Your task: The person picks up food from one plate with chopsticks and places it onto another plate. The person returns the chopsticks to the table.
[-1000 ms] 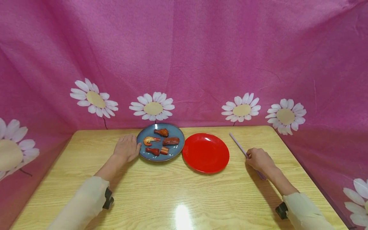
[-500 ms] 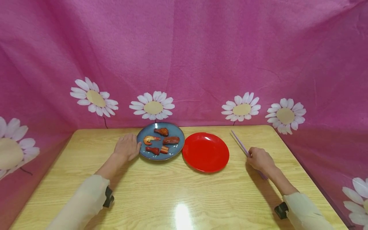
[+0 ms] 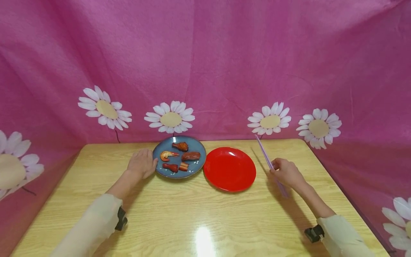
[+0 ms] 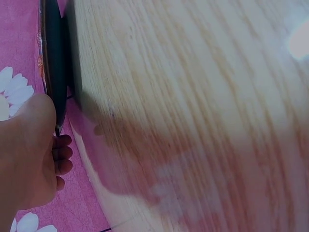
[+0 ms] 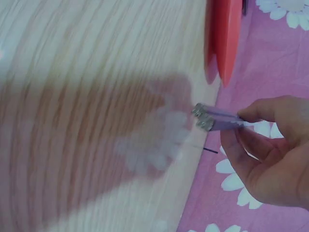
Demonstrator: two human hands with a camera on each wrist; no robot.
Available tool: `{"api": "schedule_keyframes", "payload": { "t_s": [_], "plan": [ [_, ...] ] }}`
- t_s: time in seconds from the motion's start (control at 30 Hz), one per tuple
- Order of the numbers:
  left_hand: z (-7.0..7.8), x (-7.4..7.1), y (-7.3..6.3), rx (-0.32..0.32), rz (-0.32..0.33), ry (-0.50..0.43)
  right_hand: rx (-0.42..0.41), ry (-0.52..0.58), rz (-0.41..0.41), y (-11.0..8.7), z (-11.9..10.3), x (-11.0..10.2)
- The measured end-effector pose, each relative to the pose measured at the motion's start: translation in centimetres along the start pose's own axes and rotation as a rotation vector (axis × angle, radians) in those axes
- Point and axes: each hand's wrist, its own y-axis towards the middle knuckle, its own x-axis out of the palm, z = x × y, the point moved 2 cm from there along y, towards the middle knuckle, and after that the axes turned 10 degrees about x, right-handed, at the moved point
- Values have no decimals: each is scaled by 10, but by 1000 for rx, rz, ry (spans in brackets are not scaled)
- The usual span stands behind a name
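My left hand [image 3: 141,163] grips the left rim of a round blue plate [image 3: 164,145], thumb on the upper side and fingertips at the underside in the left wrist view. On that plate lie a shrimp [image 3: 165,156], two drumsticks [image 3: 181,146], a brown slab of meat [image 3: 191,156] and a small striped strip [image 3: 183,166]. My right hand [image 3: 287,172] pinches a pair of purple chopsticks [image 3: 264,151] between thumb and fingers. Their thin ends point away over the table, and their patterned thick ends [image 5: 203,117] face the right wrist camera.
A red plate [image 3: 229,169] stands between the blue plate and my right hand, right beside the blue plate's edge. Underneath is a light wood-grain table [image 3: 179,214]. A pink cloth with daisies [image 3: 218,71] hangs behind and at both sides.
My right hand has lifted the chopsticks off the table and shifted slightly left, their shadow now apart from them. The left hand and both plates have stayed in place.
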Motion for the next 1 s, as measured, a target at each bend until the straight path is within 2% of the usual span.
{"api": "schedule_keyframes", "payload": {
  "t_s": [0.13,0.37,0.67,1.0],
  "plan": [
    [1,-2,1,-5,-7,-2,-11,89,-13,-1,-9,1],
    [2,-4,-1,-6,-20,0,-114,120,-31,0,-23,5],
    [1,-5,0,-12,-31,-4,-91,302,-151,-3,-38,8],
    [1,-5,0,-20,-33,-18,-150,371,-186,-3,-53,13]
  ]
}}
